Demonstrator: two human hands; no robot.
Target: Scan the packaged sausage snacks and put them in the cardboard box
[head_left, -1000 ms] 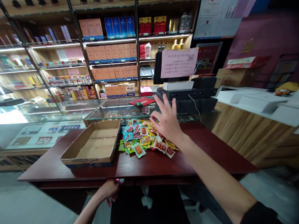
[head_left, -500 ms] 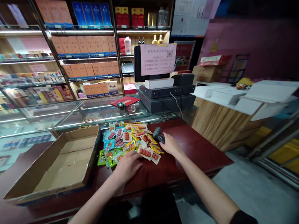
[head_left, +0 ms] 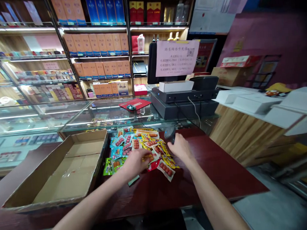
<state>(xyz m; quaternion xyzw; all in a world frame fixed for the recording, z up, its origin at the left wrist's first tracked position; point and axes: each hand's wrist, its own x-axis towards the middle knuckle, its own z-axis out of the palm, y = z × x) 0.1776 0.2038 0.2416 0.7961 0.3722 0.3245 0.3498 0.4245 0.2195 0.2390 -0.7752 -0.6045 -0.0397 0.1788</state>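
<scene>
My right hand (head_left: 181, 147) is wrapped around the handle of a dark barcode scanner (head_left: 170, 133), its head raised just above the right side of the snack pile. My left hand (head_left: 136, 163) reaches into the front of the pile, fingers curled and pinching a small sausage snack packet (head_left: 148, 158); part of that packet is hidden by the fingers. Around it lie several colourful packets: blue ones (head_left: 116, 152), green ones (head_left: 108, 167) and yellow ones (head_left: 168, 161). A clear packet of reddish sausage balls (head_left: 166, 170) lies tilted at the pile's front right.
A shallow open cardboard box (head_left: 69, 176) sits left of the pile on the dark red table (head_left: 217, 173). Behind stand a glass counter, a red mouse pad (head_left: 140, 102) with a mouse, and a cash register (head_left: 186, 105). White boxes (head_left: 254, 102) rest on a wooden counter at right.
My left hand has moved in among the front packets and closed on one, shifting several there. My right hand still holds the scanner. The view has turned slightly left.
</scene>
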